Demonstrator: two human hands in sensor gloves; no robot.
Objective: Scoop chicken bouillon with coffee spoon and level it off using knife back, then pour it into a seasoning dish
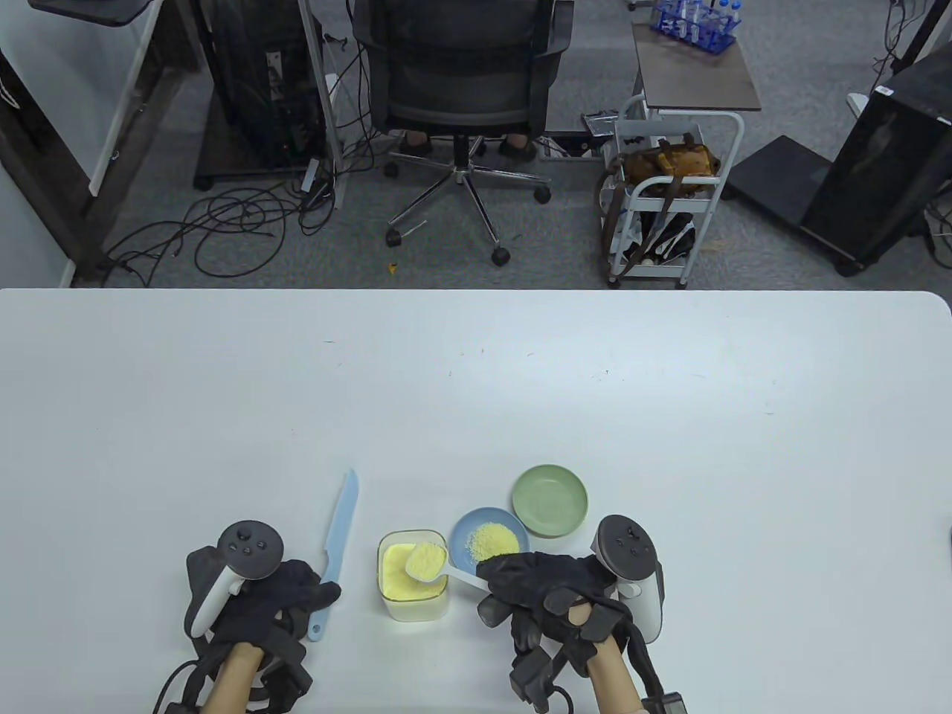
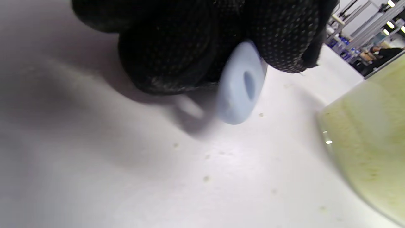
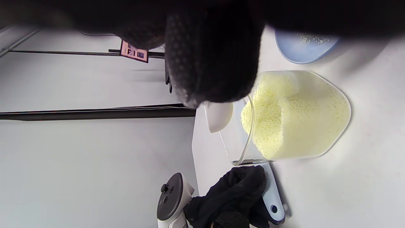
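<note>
My right hand (image 1: 520, 584) pinches the handle of a white coffee spoon (image 1: 428, 561) heaped with yellow bouillon, held over the clear tub of bouillon (image 1: 413, 576). The tub (image 3: 297, 117) fills the right wrist view, with the spoon bowl (image 3: 220, 115) just under my fingers. A light blue knife (image 1: 338, 535) lies on the table left of the tub, blade pointing away. My left hand (image 1: 297, 595) curls around its handle; the handle's end with a hole (image 2: 242, 85) sticks out below my fingers (image 2: 177, 47). A blue seasoning dish (image 1: 487, 537) holding some bouillon sits behind the tub.
An empty green dish (image 1: 550, 500) stands just behind and right of the blue one. The white table (image 1: 476, 387) stretches far ahead. Beyond its far edge are an office chair (image 1: 461, 89) and a white cart (image 1: 669, 193).
</note>
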